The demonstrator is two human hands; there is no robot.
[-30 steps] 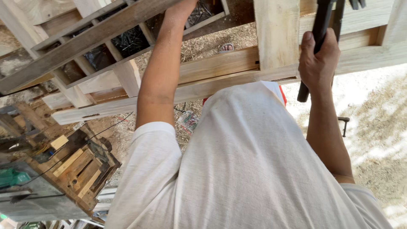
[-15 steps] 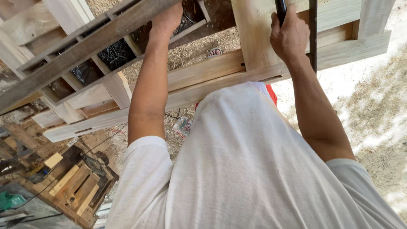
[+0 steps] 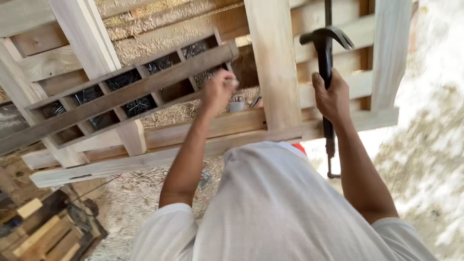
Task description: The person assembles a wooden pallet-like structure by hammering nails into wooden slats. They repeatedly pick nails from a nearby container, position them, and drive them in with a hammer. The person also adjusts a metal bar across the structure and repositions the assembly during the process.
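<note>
Upper left: divided wooden tray [image 3: 121, 94], compartments holding dark nails [image 3: 140, 104]. Centre: left hand [image 3: 218, 90], fingers bunched, possibly pinching something small, at the tray's right end. Right: right hand [image 3: 332, 99] fisted around black claw hammer [image 3: 327, 53], handle upright, head above the knuckles, beside pale upright plank [image 3: 273, 63].

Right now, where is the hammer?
In the head view, the black hammer is on the right, held upright in the right hand, beside the wide pale wooden plank.
</note>
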